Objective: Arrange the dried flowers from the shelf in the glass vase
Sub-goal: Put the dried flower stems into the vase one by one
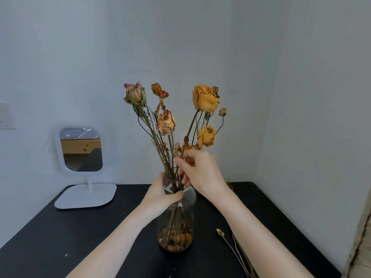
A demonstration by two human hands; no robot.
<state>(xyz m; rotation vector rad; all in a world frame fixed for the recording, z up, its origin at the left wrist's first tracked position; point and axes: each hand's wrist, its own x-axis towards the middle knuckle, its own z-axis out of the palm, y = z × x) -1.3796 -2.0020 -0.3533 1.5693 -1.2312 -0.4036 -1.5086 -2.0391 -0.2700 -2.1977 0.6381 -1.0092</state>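
A clear glass vase (176, 223) stands on the black table (60, 237), with fallen petals at its bottom. Several dried roses (205, 98), yellow and faded pink, rise from it on long stems. My left hand (162, 194) is wrapped around the vase's neck. My right hand (198, 171) is just above the rim, with its fingers pinching the dried stems. More loose dried stems (230, 243) lie on the table to the right of the vase, one with a small bud.
A white standing mirror (81, 150) on a flat base sits at the table's back left. Pale walls close the corner behind and to the right. A wall switch plate (7, 116) is at far left.
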